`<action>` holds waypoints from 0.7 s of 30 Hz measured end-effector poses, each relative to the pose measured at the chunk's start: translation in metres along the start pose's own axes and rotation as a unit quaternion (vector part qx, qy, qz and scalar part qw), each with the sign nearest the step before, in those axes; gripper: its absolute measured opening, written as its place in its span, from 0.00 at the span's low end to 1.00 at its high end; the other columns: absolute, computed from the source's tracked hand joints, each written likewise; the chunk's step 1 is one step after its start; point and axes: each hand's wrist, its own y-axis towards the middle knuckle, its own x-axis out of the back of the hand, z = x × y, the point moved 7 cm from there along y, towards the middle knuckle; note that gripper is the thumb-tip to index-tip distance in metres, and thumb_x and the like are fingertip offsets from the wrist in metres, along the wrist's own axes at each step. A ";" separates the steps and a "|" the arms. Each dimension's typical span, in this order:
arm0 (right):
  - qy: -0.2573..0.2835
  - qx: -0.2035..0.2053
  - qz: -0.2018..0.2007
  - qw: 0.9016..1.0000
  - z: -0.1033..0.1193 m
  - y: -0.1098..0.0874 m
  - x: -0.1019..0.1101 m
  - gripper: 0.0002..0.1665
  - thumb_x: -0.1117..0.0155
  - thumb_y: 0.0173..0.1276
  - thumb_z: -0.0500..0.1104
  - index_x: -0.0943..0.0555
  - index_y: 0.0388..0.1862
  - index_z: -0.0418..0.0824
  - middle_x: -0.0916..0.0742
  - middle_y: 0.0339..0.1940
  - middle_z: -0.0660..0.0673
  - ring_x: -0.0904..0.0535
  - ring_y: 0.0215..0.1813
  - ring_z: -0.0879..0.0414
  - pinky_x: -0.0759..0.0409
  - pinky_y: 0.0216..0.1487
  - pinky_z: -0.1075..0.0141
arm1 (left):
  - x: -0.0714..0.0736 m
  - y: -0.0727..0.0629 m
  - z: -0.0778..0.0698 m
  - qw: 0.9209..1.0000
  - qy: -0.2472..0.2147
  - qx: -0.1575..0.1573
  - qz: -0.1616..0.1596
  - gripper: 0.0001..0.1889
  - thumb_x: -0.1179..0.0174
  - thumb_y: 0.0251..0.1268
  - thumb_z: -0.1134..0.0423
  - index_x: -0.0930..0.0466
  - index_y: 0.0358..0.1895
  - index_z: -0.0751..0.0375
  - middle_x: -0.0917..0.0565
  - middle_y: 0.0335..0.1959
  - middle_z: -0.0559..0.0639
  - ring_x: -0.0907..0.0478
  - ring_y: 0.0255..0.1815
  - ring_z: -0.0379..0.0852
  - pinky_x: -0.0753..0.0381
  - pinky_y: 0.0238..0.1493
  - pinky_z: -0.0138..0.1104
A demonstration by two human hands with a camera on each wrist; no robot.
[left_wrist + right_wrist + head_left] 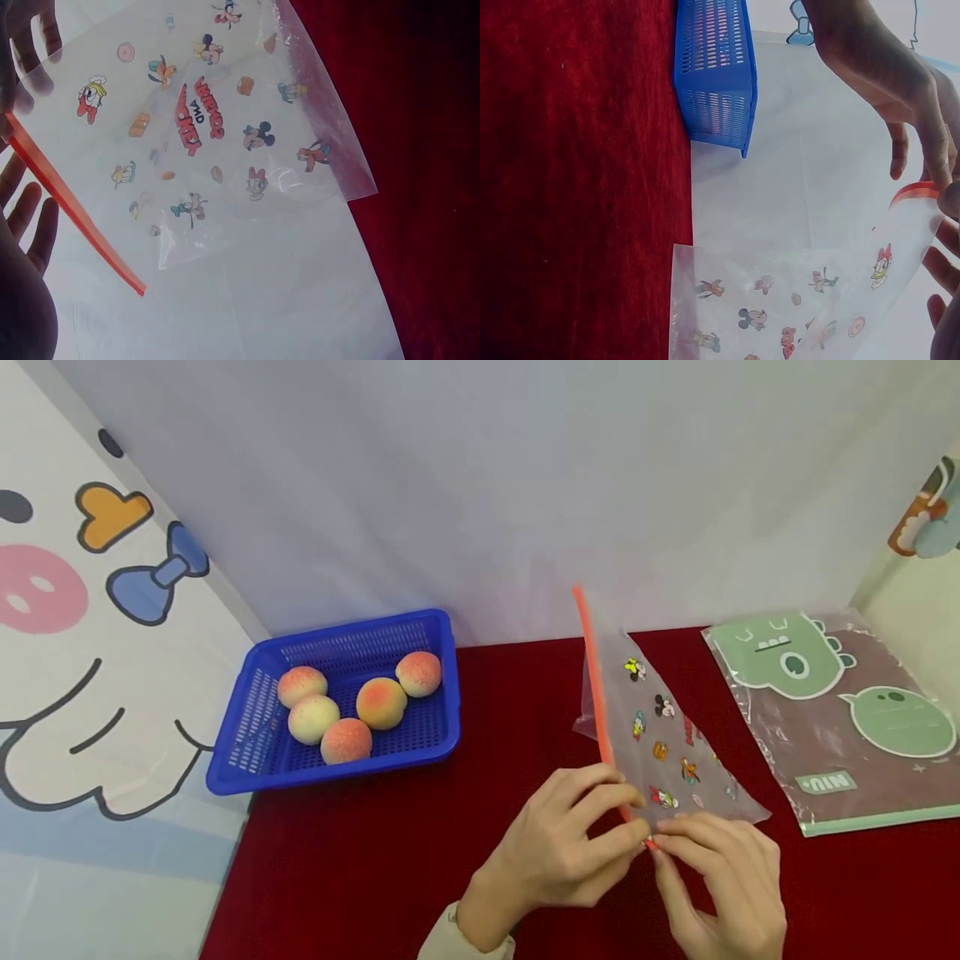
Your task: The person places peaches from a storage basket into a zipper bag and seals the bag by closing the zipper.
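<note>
Cartoon-printed zip bag (660,768), clear with an orange-red strip, is held up over the red table (360,843), right of its middle, the strip's upper end rising past the far edge. At the table's far left corner stands a blue basket (451,693) with five peaches (347,742). Next, the left hand (566,843) pinches the strip near its lower end; just beside it, the right hand (723,877) pinches that end between thumb and fingers. Toward the far right corner, a green-printed bag (795,735) lies flat
</note>
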 end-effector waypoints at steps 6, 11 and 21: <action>-0.012 -0.012 0.014 1.000 -0.004 -0.010 0.000 0.25 0.32 0.74 0.47 0.18 0.20 0.31 0.15 0.23 0.36 0.20 0.34 0.50 0.30 0.60 0.69 | 0.002 -0.001 -0.002 1.000 0.006 -0.014 -0.010 0.09 0.39 0.57 0.59 0.12 0.39 0.47 0.13 0.46 0.50 0.18 0.53 0.50 0.19 0.53 0.35; -0.021 -0.023 0.041 0.999 -0.006 -0.019 0.001 0.26 0.34 0.75 0.48 0.17 0.21 0.32 0.14 0.24 0.37 0.20 0.35 0.51 0.31 0.66 0.68 | 0.002 -0.003 -0.006 1.000 0.013 -0.014 -0.021 0.10 0.42 0.55 0.59 0.13 0.38 0.48 0.13 0.45 0.50 0.18 0.52 0.50 0.19 0.53 0.36; -0.028 0.013 0.036 0.999 -0.009 -0.019 -0.001 0.24 0.34 0.75 0.48 0.16 0.21 0.33 0.14 0.23 0.37 0.21 0.32 0.52 0.33 0.70 0.66 | 0.000 -0.002 -0.002 0.999 0.021 -0.007 -0.040 0.10 0.43 0.53 0.59 0.14 0.37 0.49 0.14 0.45 0.49 0.18 0.52 0.50 0.19 0.52 0.36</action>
